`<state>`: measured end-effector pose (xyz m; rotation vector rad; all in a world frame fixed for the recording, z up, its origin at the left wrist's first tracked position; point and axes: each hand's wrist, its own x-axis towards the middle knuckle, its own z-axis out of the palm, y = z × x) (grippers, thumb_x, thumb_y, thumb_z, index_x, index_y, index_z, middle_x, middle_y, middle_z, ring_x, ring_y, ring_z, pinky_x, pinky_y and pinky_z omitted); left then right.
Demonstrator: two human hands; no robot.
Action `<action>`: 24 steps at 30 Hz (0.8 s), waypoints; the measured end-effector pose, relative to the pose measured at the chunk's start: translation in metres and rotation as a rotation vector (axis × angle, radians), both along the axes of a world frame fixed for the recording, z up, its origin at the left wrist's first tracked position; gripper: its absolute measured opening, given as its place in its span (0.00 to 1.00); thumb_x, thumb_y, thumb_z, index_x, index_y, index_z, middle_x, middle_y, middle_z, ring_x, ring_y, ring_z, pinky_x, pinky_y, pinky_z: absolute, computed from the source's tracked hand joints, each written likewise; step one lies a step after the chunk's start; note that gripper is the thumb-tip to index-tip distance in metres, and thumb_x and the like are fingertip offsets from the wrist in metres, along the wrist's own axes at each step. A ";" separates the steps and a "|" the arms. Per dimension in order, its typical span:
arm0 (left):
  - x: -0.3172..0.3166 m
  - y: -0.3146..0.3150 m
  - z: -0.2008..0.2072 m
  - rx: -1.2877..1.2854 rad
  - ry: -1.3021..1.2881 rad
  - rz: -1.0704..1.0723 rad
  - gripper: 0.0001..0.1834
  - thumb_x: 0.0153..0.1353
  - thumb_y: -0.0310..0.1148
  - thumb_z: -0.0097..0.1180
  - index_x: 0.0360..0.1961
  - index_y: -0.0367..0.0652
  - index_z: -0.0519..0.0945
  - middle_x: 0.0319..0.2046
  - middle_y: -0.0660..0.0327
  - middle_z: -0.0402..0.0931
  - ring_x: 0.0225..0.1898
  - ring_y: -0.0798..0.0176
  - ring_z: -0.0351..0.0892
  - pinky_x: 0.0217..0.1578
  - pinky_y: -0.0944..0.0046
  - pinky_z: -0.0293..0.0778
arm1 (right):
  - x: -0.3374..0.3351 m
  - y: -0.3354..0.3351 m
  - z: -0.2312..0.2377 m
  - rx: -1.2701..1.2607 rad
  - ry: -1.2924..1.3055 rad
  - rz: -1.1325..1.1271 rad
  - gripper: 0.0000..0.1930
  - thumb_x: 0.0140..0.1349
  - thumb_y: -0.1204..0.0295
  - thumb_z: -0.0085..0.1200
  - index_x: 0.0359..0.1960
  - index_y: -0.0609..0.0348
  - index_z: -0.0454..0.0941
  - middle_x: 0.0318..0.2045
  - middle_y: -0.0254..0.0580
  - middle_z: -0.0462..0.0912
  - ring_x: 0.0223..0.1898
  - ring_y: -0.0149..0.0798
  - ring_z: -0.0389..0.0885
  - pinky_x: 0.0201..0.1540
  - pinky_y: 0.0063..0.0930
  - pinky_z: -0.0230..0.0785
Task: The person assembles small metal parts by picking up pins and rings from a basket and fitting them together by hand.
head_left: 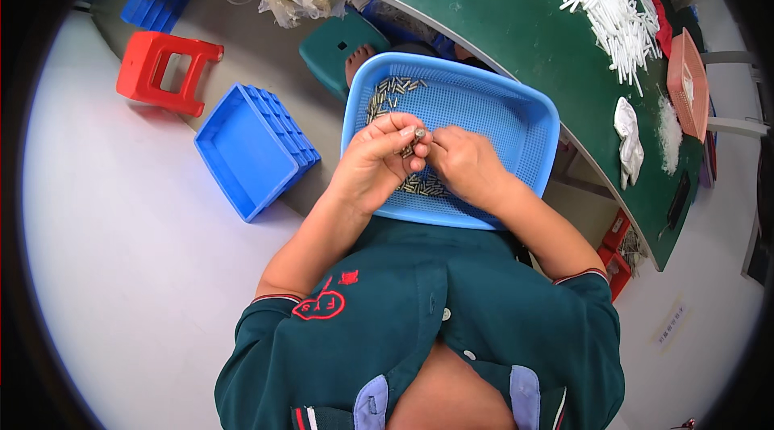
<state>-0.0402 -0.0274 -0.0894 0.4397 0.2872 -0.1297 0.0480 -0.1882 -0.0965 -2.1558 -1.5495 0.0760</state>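
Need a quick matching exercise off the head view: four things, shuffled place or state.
Things
1. Left hand
2. Red stool
3. White sticks
4. Light-blue basket

Place or state
A. Heaped on the green table
B. Beneath the left hand and the right hand
C. Holding small metal pieces
D. Left of the basket, apart from it

Pairs: 1-C, 2-D, 3-A, 4-B

One wide head-worn fisheye view looks steeply down on the hands (470, 162) from close above.
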 end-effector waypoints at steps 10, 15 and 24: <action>-0.006 -0.010 0.001 -0.017 0.029 -0.037 0.05 0.60 0.26 0.52 0.38 0.38 0.76 0.32 0.60 0.76 0.32 0.69 0.75 0.32 0.70 0.72 | 0.010 -0.007 0.040 0.353 1.137 -0.319 0.05 0.57 0.74 0.57 0.31 0.62 0.79 0.28 0.31 0.75 0.32 0.24 0.73 0.34 0.18 0.66; -0.004 -0.012 0.001 -0.002 0.041 -0.031 0.05 0.60 0.26 0.53 0.37 0.38 0.76 0.31 0.61 0.76 0.31 0.69 0.74 0.31 0.70 0.72 | 0.007 -0.005 0.038 0.358 1.159 -0.246 0.05 0.57 0.74 0.57 0.31 0.62 0.79 0.30 0.32 0.75 0.32 0.24 0.73 0.34 0.18 0.66; -0.006 -0.013 -0.002 0.047 0.045 -0.024 0.05 0.60 0.27 0.54 0.37 0.38 0.76 0.30 0.60 0.76 0.30 0.69 0.74 0.30 0.71 0.72 | 0.007 -0.003 0.039 0.297 1.010 -0.252 0.05 0.54 0.72 0.59 0.28 0.60 0.79 0.26 0.32 0.75 0.28 0.24 0.71 0.30 0.19 0.62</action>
